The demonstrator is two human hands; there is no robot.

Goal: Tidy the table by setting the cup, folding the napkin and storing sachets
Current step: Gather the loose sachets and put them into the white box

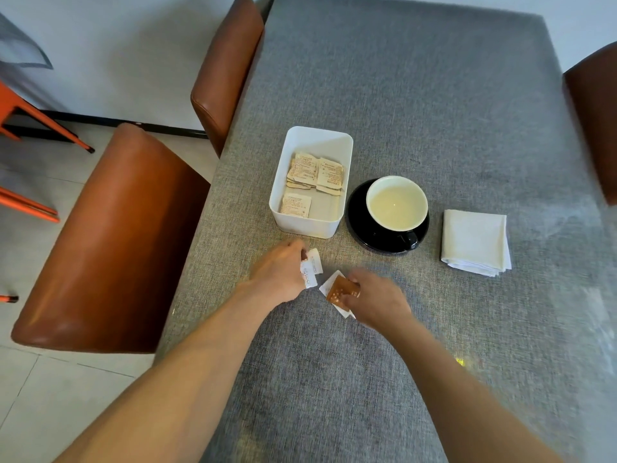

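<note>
A white box [344,152] near the table's left edge holds several beige sachets [315,172]. To its right, a cup with a cream inside [396,203] stands on a black saucer [359,225]. A folded white napkin [474,242] lies further right. Just in front of the box, my left hand [278,272] pinches white sachets [311,267]. My right hand [377,299] grips a brown sachet [341,290], which sits over a white sachet [329,285] on the cloth.
A grey cloth [434,111] covers the table. Two brown leather chairs [110,235] stand along the left side, and another chair [594,121] is at the right edge. Orange chair legs [20,111] show at far left.
</note>
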